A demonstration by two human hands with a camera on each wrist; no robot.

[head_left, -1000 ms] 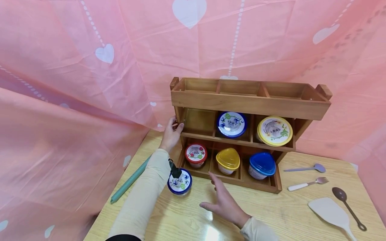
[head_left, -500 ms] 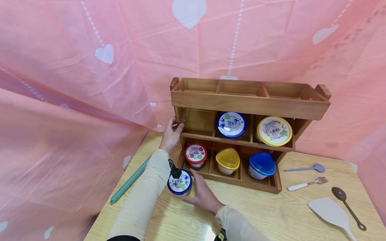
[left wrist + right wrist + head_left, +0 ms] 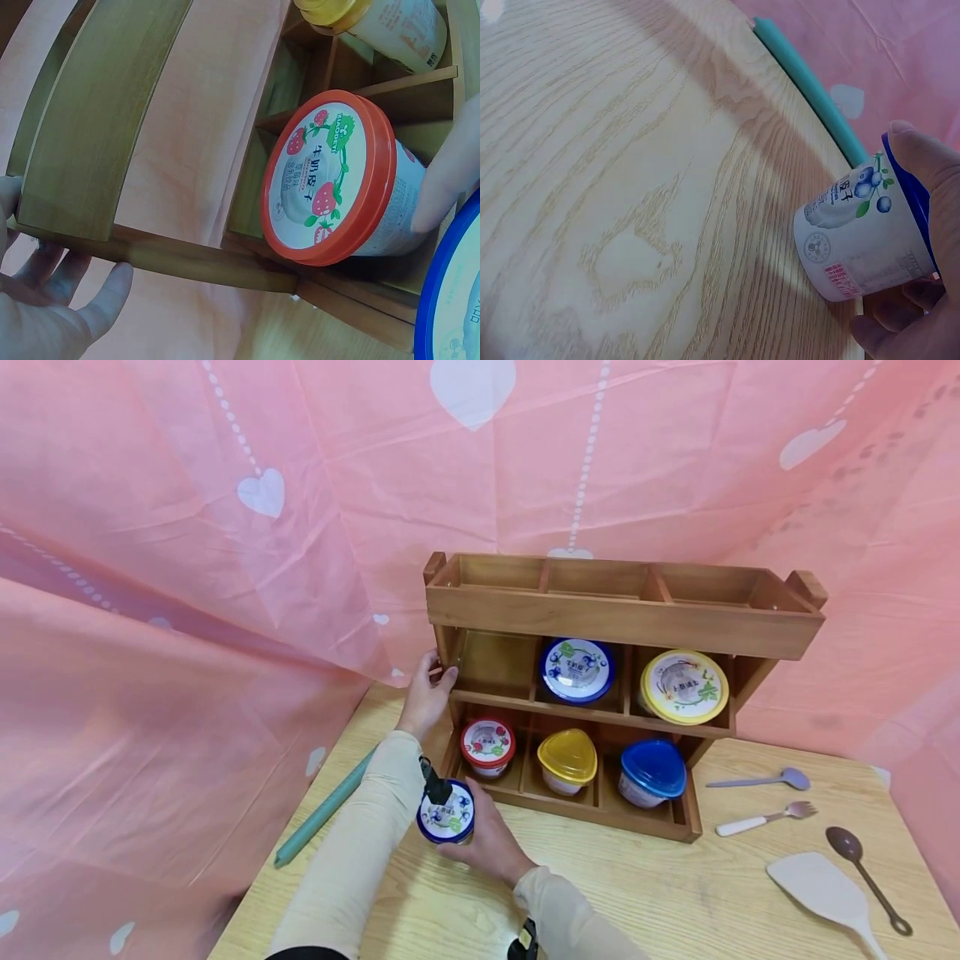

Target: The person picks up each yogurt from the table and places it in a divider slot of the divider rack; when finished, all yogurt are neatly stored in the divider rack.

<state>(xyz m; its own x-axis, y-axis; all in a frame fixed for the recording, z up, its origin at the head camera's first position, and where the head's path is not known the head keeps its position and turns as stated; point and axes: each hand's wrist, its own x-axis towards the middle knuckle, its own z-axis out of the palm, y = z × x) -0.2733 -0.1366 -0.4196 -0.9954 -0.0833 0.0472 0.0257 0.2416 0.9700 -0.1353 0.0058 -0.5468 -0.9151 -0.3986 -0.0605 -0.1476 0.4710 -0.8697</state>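
Note:
My right hand (image 3: 480, 839) grips a blue-lidded blueberry yogurt cup (image 3: 447, 814) on the table just in front of the wooden rack (image 3: 622, 618); in the right wrist view the cup (image 3: 866, 240) sits between thumb and fingers. My left hand (image 3: 426, 693) holds the rack's left side post at the middle shelf, and its fingers (image 3: 45, 300) curl round the wood. A red-lidded strawberry cup (image 3: 487, 745) stands in the lower left compartment, close up in the left wrist view (image 3: 330, 180). The middle-left compartment is empty.
The rack also holds a blue-lidded cup (image 3: 577, 670), a yellow-lidded cup (image 3: 683, 686), a yellow container (image 3: 567, 760) and a blue container (image 3: 652, 772). A teal tube (image 3: 322, 814) lies at the table's left. A spoon, fork, brown spoon and spatula (image 3: 821, 889) lie at right. Pink sheets surround the table.
My right hand moved left from the open table in front of the rack and closed round the blueberry cup. The left hand stayed on the rack.

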